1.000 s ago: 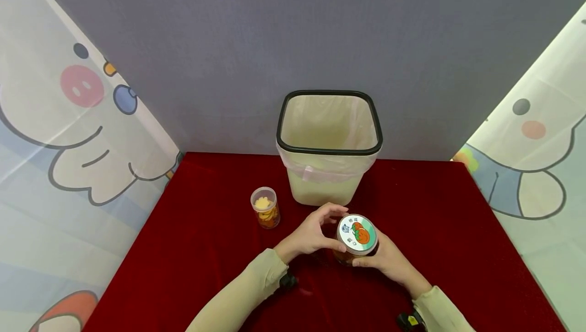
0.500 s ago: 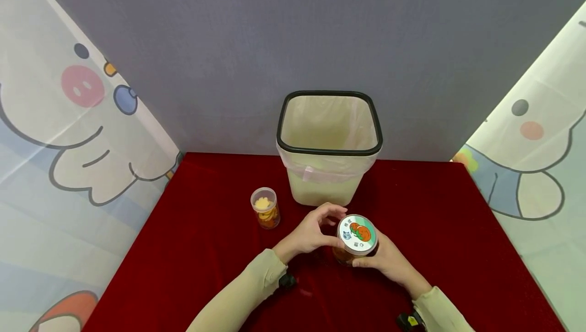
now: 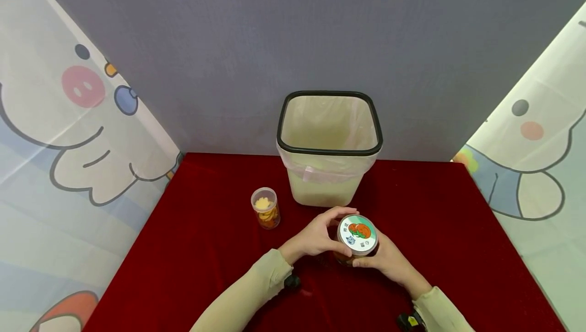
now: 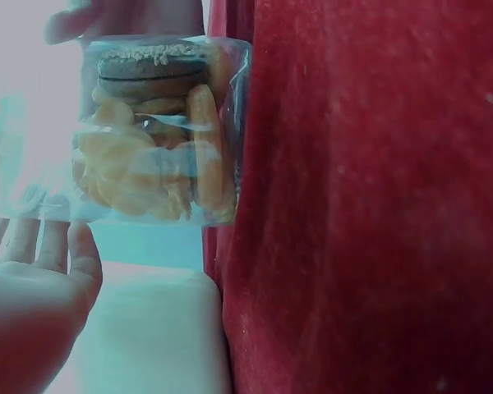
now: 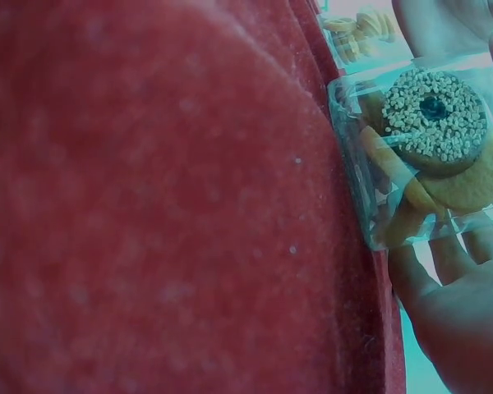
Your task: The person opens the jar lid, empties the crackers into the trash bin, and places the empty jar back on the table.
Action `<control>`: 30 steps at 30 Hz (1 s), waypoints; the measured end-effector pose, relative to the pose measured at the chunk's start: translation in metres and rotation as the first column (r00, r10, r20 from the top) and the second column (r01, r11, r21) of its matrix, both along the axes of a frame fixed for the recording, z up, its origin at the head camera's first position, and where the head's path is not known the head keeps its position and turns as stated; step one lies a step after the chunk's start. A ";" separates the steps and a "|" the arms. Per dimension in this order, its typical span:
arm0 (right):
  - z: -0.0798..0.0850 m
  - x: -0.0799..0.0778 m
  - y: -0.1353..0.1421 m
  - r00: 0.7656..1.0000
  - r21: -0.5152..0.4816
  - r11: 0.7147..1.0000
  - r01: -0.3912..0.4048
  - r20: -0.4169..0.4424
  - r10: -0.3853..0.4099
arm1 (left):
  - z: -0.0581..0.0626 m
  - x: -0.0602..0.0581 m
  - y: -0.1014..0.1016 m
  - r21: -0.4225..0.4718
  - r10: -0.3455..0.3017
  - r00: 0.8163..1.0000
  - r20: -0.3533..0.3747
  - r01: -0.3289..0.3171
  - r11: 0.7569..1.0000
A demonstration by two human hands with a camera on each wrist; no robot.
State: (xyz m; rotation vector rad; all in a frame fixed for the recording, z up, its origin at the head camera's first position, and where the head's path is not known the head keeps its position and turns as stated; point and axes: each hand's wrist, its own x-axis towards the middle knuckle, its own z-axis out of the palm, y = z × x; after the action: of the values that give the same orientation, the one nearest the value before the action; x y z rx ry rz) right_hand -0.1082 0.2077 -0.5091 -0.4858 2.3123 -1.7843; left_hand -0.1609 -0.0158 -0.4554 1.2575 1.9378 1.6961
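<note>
A clear cookie jar [image 4: 156, 156] with a round printed lid [image 3: 357, 234] stands over the red cloth, between both hands. Through its wall in the left wrist view I see yellow cookies and a dark, crumb-topped ring cookie. My left hand [image 3: 316, 235] holds the lid from the left, thumb on the near side and fingers round the far side. From the right, my right hand [image 3: 389, 261] grips the jar's body, its thumb in front below the lid. The ring cookie [image 5: 434, 123] faces the right wrist camera.
A smaller clear jar of cookies [image 3: 265, 207] stands to the left on the red cloth [image 3: 220, 271]. Behind the hands is a cream bin [image 3: 327, 182] with a black rim and a pale liner, close to the grey back wall [image 3: 229, 57]. Cartoon-printed sheets hang at both sides.
The lid's print has turned counterclockwise as seen from above. My left hand has shifted slightly right, its thumb and fingers further round the lid. The right hand has stayed put.
</note>
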 end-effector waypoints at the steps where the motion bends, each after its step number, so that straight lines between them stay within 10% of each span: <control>1: 0.000 0.000 0.000 1.000 0.002 1.000 0.002 -0.001 -0.002 | 0.003 0.001 0.000 -0.008 -0.010 1.000 0.005 0.010 1.000; 12: -0.002 -0.002 0.003 1.000 0.024 1.000 -0.012 -0.018 0.012 | 0.010 0.006 0.004 -0.063 -0.026 0.998 0.053 0.029 0.998; 24: -0.001 -0.002 0.002 1.000 0.004 1.000 -0.026 -0.015 0.026 | -0.024 -0.002 0.012 -0.036 0.052 0.999 0.002 -0.052 0.998; 30: -0.002 -0.001 0.001 1.000 0.011 1.000 -0.002 -0.011 0.002 | -0.014 0.002 0.009 -0.021 0.042 0.999 -0.007 -0.042 0.999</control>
State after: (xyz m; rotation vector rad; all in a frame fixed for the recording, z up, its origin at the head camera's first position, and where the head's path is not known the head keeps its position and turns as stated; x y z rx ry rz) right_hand -0.1092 0.2087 -0.5108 -0.4969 2.3274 -1.7710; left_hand -0.1592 -0.0065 -0.4689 1.2251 1.9938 1.6889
